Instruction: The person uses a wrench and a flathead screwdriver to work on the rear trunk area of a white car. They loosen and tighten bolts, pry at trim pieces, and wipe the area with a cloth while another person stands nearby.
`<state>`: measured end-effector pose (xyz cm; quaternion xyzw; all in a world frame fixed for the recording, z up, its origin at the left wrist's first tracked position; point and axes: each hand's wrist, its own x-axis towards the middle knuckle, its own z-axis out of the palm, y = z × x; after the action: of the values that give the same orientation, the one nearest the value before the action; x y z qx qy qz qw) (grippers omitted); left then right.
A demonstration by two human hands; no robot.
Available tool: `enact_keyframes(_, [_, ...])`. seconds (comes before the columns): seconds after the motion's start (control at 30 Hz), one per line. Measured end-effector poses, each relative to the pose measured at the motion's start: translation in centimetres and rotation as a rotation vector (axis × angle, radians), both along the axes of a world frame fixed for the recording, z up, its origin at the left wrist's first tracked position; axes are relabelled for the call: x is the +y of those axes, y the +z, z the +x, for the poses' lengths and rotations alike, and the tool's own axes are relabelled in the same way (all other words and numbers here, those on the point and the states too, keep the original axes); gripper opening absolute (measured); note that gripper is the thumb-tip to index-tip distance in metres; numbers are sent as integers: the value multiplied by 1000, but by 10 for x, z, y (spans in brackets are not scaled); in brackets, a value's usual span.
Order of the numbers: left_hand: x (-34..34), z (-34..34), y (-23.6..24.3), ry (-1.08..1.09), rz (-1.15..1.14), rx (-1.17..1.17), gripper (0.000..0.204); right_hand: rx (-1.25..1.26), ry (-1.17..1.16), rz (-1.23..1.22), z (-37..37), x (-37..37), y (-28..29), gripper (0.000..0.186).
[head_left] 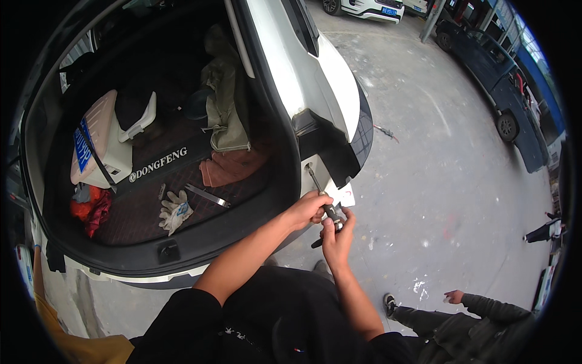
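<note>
At the rear corner of a white car, both my hands close on a driver tool (pixel 331 212) with a slim metal shaft and a dark, thick body. My left hand (pixel 308 211) wraps round its upper part, where the shaft meets the body. Lower down, my right hand (pixel 337 235) grips the back end. The shaft tip meets the white body panel (pixel 324 175) at the edge of the tailgate opening, just below a black recessed piece (pixel 321 142). What the tip sits on is too small to make out.
Inside the open boot (pixel 163 233) lie a work glove (pixel 174 212), a metal pry tool (pixel 208 196), a brown cloth (pixel 233 167) and a pale box (pixel 112 161). A person in dark clothes (pixel 479 321) stands at right, another in yellow (pixel 91 349) at left. A dark pickup (pixel 497 91) is parked beyond.
</note>
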<state>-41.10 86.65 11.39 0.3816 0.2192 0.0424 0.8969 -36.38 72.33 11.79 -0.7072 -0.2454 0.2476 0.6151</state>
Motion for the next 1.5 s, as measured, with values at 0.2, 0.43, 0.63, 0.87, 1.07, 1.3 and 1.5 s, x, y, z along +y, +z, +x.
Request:
enact_keyframes(0.2, [-4,1,27,5,114,190,23,-679,37,69,16,2,-6,25])
enact_keyframes(0.43, [-18,15,-3,277,64,124,7,-13,72,3,27,-7,-13,35])
enact_keyframes(0.63, [-31,20,33,130,220,308,23,-764,100,97,42,-2,-13,29])
enact_keyframes(0.87, [-30,21,8,243,51,183,15,-408,180,-11,48,-9,-5,37])
enact_keyframes(1.07, [-33,26,37,179,244,315,15,-732,177,87,52,-5,-7,40])
enact_keyframes(1.3, [-26,17,12,183,-52,150,7,-605,244,11,53,-9,-8,37])
enact_keyframes(1.5, [-29,24,16,220,151,256,14,-485,157,27,47,-7,3,36])
